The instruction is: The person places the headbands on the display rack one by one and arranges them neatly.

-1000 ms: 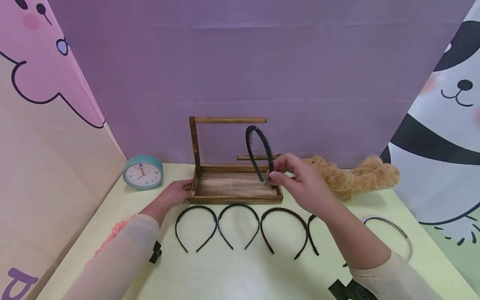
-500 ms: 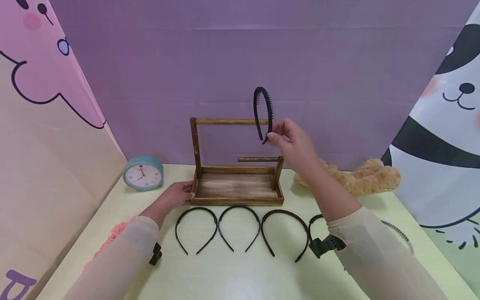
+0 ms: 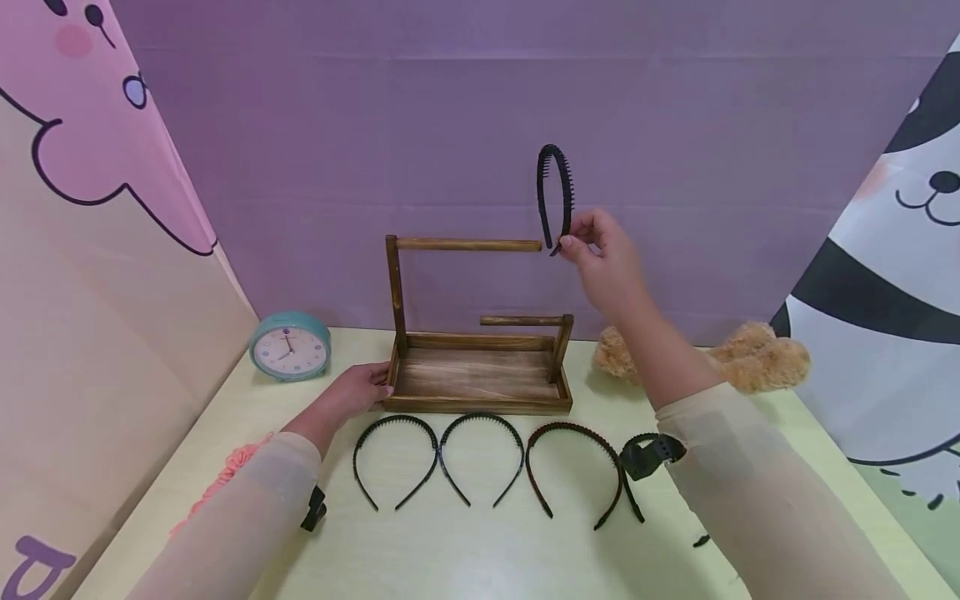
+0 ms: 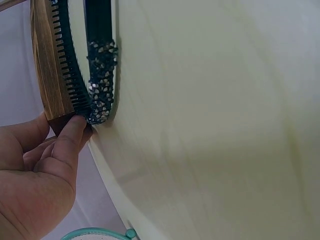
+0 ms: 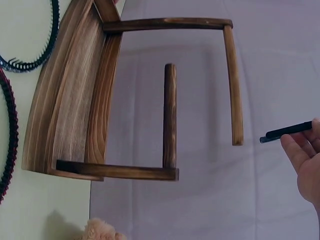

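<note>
My right hand (image 3: 611, 265) pinches a black toothed headband (image 3: 552, 150) near one end, its arch upward. The band is raised just right of the free end of the upper bar on a wooden stand (image 3: 480, 406); in the right wrist view its tips (image 5: 295, 131) stand apart from that bar (image 5: 236, 100). My left hand (image 3: 351, 398) grips the left front corner of the stand's tray, thumb in front, as the left wrist view shows. Just before the tray lie dark headbands, among them a left one (image 3: 397, 419), a middle one (image 3: 480, 417) and a reddish-brown one (image 3: 570, 427).
A lower bar (image 3: 521, 320) juts left from the stand's right post. A teal clock (image 3: 291, 348) stands left of the tray. A brown plush toy (image 3: 765, 360) lies at the right, partly behind my right arm. Something pink and ruffled (image 3: 232, 467) lies beside my left sleeve.
My right hand has lifted the black headband from in front of the tray to above the upper bar's height, then shifted right past its end. My left hand stays on the stand.
</note>
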A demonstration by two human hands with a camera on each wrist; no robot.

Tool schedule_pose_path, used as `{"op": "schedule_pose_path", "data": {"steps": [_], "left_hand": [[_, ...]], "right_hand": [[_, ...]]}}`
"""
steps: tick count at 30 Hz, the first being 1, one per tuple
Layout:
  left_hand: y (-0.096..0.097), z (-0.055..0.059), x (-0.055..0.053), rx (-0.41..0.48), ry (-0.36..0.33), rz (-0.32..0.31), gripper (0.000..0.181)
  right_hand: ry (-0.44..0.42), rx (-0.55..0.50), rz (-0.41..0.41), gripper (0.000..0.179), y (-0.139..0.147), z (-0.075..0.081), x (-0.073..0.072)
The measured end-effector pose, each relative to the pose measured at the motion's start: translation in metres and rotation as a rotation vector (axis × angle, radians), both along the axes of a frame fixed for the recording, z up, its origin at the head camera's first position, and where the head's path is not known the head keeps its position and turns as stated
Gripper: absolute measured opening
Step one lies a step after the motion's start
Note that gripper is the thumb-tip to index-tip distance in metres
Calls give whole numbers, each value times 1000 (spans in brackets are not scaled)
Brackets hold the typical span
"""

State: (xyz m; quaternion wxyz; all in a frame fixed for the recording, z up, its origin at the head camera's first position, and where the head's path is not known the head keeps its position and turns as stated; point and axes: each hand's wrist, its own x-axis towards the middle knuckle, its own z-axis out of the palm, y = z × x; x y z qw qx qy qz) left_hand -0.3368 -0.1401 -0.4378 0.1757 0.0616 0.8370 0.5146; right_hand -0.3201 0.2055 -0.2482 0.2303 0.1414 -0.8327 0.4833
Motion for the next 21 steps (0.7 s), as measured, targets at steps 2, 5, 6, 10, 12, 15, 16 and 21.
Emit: {"op": "schedule_pose_path", "data": {"steps": [2,5,6,10,12,15,16,21], "left_hand": [[0,-1,-1,-7,3,-2,59],[0,-2,-1,-7,5,-8,59],[0,-3,-1,-6,5,-11,59],[0,-5,-2,5,3,-16,59],[0,-6,-3,13,-1,-13,59],[0,-6,-3,13,1,-14,59],[0,-6,-2,11,2,-13,59],[1,-6,0,11,8,-14,58]], "right_hand": [[-2,6,-14,17,2,0,-3],[-8,29,-47,17,5,-3,-6],[-15,39,-60,17,7,-5,-8],[-50,59,-93,17,10,-17,-15],[-65,61,-102,16,11,-24,-19],[-85,57,-96,16,9,-35,-22],[-94,63,-95,16,8,-39,-22],[-131,108,-78,17,-1,-57,-22]]}}
